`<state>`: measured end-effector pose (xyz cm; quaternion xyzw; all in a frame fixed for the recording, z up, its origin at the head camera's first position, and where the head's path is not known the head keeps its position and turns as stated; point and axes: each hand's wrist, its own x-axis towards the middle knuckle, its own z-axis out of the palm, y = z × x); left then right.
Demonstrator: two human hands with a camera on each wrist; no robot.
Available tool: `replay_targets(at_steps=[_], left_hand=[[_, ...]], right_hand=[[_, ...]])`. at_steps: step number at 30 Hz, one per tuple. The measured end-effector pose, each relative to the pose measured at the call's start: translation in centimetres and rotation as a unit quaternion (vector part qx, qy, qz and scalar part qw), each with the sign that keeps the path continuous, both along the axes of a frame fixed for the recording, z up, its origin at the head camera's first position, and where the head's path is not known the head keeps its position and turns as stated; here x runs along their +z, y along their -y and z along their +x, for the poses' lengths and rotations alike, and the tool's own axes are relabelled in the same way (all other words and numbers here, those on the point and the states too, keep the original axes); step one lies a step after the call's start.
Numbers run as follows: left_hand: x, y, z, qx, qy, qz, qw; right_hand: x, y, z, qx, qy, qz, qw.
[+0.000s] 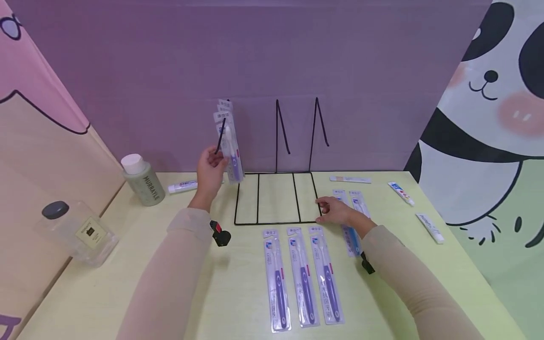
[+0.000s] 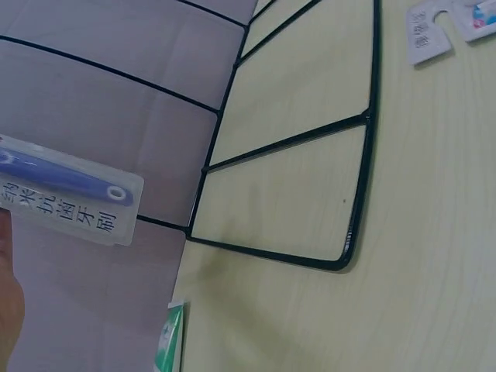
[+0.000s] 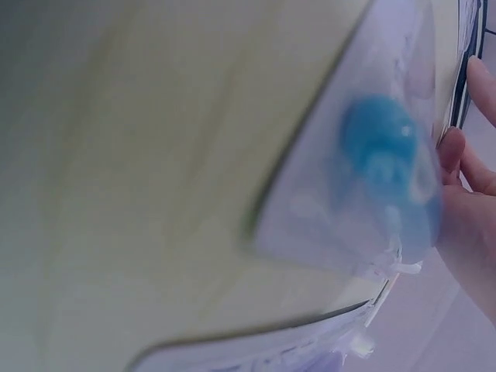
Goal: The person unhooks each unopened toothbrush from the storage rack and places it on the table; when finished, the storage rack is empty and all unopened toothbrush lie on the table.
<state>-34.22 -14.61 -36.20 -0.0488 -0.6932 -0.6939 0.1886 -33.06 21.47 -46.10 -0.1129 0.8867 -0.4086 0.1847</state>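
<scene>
A black wire display rack (image 1: 277, 224) stands against the purple backdrop, with three upright hooks. On its left hook hang several packaged toothbrushes (image 1: 233, 163) with purple handles. My left hand (image 1: 210, 172) pinches the front package by its left edge; the left wrist view shows the package's lower end (image 2: 116, 209), with only a sliver of the hand. At the rack's right front corner, my right hand (image 1: 335, 211) holds the base wire between thumb and fingers. Near the right wrist lie blue packaged toothbrushes (image 1: 352, 241), partly covered by that hand; one blue toothbrush (image 3: 380, 147) appears blurred up close.
Three purple packaged toothbrushes (image 1: 305, 283) lie side by side in front of the rack. A green bottle (image 1: 144, 182) and a clear bottle (image 1: 91, 236) stand at left. Toothpaste tubes lie behind the left hand (image 1: 182, 186) and at right (image 1: 401, 193).
</scene>
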Motion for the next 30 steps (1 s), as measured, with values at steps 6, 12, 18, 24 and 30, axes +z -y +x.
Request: replay_targets(at_steps=[6,12,18,24,30], left_hand=[[-0.1,-0.1,0.4,-0.004,-0.03,0.028,0.9992],[0.1,0.0,0.2,-0.023,-0.036,0.002,0.9991],[-0.5,0.2,0.5,-0.05,-0.015,-0.131,0.9901],[-1.7,0.4,4.6,-0.118,0.053,-0.211,0.9689],[-5.2,0.9,8.5,-0.147,0.158,-0.165,0.9623]], right_hand=[[0.2,0.0,0.0,-0.005,-0.001,0.001,1.0],[0.0,0.0,0.0,-0.007,-0.001,0.004,1.0],[-0.1,0.2,0.0,-0.01,0.005,0.01,1.0],[0.0,0.1,0.0,-0.007,0.001,0.015,1.0],[0.1,0.1,0.0,-0.012,0.005,0.014,1.0]])
